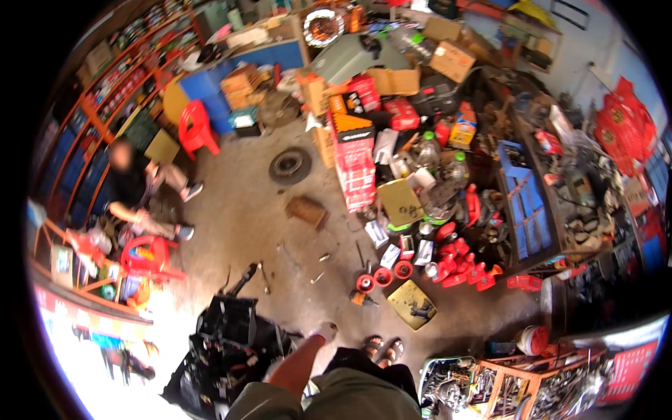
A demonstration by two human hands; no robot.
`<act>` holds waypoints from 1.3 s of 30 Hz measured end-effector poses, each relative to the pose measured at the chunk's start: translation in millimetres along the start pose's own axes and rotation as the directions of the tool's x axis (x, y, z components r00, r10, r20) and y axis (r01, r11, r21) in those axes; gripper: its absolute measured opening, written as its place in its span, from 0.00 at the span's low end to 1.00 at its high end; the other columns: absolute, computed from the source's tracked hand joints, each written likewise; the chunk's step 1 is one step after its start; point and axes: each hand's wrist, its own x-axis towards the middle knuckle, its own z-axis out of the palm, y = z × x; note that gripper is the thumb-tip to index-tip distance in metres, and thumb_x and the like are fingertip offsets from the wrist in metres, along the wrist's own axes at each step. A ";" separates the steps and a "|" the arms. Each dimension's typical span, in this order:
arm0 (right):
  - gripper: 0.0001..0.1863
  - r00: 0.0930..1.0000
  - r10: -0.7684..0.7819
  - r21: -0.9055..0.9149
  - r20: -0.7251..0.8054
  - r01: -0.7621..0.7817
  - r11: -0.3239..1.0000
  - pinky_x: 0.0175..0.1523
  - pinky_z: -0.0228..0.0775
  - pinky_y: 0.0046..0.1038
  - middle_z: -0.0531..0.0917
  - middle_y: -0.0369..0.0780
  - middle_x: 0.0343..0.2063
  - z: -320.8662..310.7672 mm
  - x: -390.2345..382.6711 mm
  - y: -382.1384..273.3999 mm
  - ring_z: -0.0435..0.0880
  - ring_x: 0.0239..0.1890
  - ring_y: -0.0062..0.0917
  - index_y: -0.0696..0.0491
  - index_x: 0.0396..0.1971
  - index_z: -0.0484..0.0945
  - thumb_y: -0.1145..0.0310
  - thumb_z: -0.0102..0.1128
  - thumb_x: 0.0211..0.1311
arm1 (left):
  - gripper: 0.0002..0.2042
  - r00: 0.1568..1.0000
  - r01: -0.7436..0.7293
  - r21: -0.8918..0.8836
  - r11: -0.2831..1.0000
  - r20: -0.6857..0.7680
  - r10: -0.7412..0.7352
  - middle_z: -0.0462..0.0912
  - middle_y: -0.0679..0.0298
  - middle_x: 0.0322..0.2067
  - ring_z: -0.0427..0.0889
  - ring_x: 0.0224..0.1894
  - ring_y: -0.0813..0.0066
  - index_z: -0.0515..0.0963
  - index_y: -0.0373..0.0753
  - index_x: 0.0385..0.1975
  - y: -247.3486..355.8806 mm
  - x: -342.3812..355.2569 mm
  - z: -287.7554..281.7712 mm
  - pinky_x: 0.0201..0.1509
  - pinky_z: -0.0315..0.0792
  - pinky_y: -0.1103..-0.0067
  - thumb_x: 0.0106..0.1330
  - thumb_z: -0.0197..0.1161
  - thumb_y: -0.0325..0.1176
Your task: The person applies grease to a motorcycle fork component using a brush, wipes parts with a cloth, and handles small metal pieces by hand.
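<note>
My left arm reaches forward from the lower edge, bare below an olive sleeve. My left hand (325,331) is over the floor, just right of a large black machine (231,343) with parts exposed. Its fingers are too small to make out, and I see nothing clearly held in it. My right hand is out of view. Ahead of my sandalled feet (383,348) lie an orange and black power drill (361,299) and a yellow tray (400,316) holding dark metal parts. Three red round cups (383,277) stand beyond them.
A seated person (133,185) is at the left, near red plastic chairs (198,129). A tyre (290,166) and a brown box (306,212) lie on the floor. Boxes and red bottles (462,262) crowd the right. A tool rack (521,392) stands lower right.
</note>
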 end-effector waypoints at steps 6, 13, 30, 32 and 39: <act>0.08 0.990 0.039 -0.289 0.137 0.002 0.957 0.19 0.76 0.37 0.81 0.42 0.24 14.5 83.5 -154.9 0.79 0.16 0.30 0.53 0.38 0.76 0.65 0.54 0.66 | 0.19 0.931 0.264 -0.490 0.831 -0.096 -0.352 0.84 0.47 0.43 0.83 0.48 0.48 0.81 0.38 0.47 -4.4 -72.6 -30.2 0.52 0.76 0.64 0.67 0.55 0.46; 0.06 0.958 -0.072 -0.325 0.278 0.164 0.931 0.15 0.64 0.29 0.76 0.38 0.19 159.5 87.8 -291.9 0.72 0.14 0.25 0.51 0.35 0.78 0.65 0.57 0.65 | 0.18 0.866 0.249 -0.700 0.669 -0.148 -0.477 0.85 0.46 0.42 0.83 0.47 0.51 0.81 0.37 0.47 -60.6 -39.7 -39.8 0.51 0.76 0.66 0.67 0.55 0.43; 0.10 0.673 -0.301 -0.543 0.676 0.730 0.415 0.26 0.72 0.25 0.85 0.37 0.29 654.4 -39.7 -453.7 0.82 0.23 0.23 0.53 0.40 0.80 0.64 0.56 0.67 | 0.18 0.766 0.040 -0.999 -0.001 0.031 -0.642 0.83 0.65 0.32 0.79 0.28 0.76 0.79 0.36 0.53 -234.9 98.1 -259.8 0.28 0.72 0.78 0.67 0.57 0.36; 0.12 0.828 -0.186 -0.619 0.529 0.527 0.582 0.28 0.73 0.29 0.84 0.37 0.28 703.1 -116.7 -493.3 0.82 0.24 0.26 0.55 0.39 0.82 0.62 0.58 0.64 | 0.17 0.730 -0.034 -0.996 -0.081 0.031 -0.683 0.82 0.64 0.32 0.79 0.27 0.76 0.78 0.36 0.53 -271.8 89.5 -270.1 0.27 0.73 0.78 0.67 0.57 0.34; 0.18 0.785 -0.094 -0.788 0.613 0.616 0.011 0.34 0.72 0.36 0.84 0.41 0.27 804.6 3.3 -504.8 0.81 0.27 0.30 0.59 0.34 0.83 0.58 0.65 0.51 | 0.14 0.603 -0.168 -0.925 -0.342 0.178 -0.778 0.81 0.62 0.30 0.79 0.24 0.71 0.77 0.35 0.50 -339.2 82.6 -292.5 0.23 0.74 0.74 0.66 0.56 0.31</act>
